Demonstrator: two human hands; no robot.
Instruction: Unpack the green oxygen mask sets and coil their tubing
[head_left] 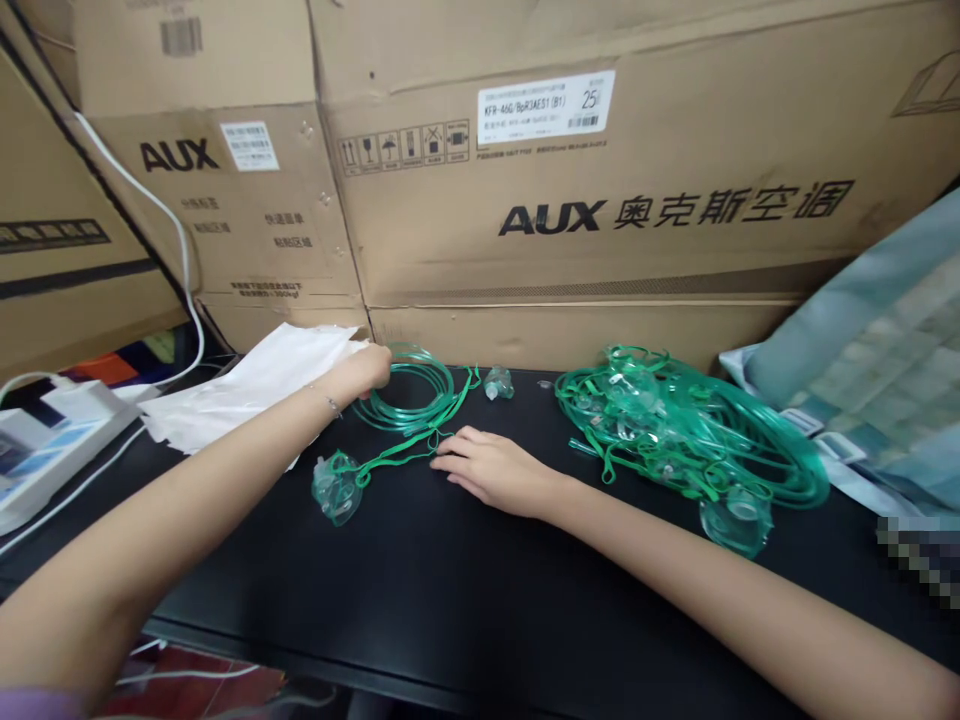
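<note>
My left hand [362, 372] reaches to the left edge of a coil of clear green tubing [416, 415], beside the right end of a stack of white paper-like sheets or pouches [255, 380]. Its fingers are curled, and what they hold is hidden. My right hand [491, 470] lies palm down on the table with its fingers stretched out. Those fingertips are by a green elastic strap [397, 460], which runs to a clear green oxygen mask [336, 490] at the left. A small clear plastic piece [498, 383] lies behind the right hand.
A pile of green masks and coiled tubing [667, 430] lies to the right on the black table [450, 600]. Large cardboard boxes [637, 200] stand along the back. A white power strip [67, 440] with cables sits at the left, and a pale blue bag [862, 330] at the right.
</note>
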